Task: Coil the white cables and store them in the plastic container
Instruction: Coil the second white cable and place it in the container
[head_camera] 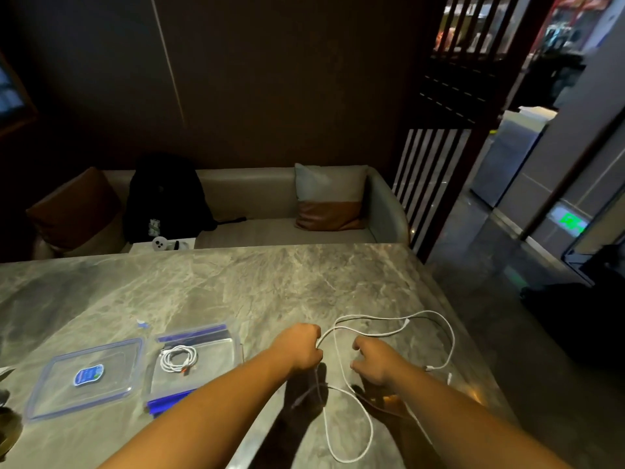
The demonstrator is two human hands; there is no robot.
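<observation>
A slack loop of white cable (348, 434) is lying nearest me on the worktop (236, 286). My left hand (299, 346) is gripping the strand in curled fingers, anchoring it; my right hand (372, 365) is hovering half open, empty, ready to gather a turn. Beyond, left, the plastic container (216, 374) is sitting open, one coiled cable (178, 358) inside.

Marble table (236, 282): clear lid (111, 360), container (216, 360), loose white cable (372, 431).
</observation>
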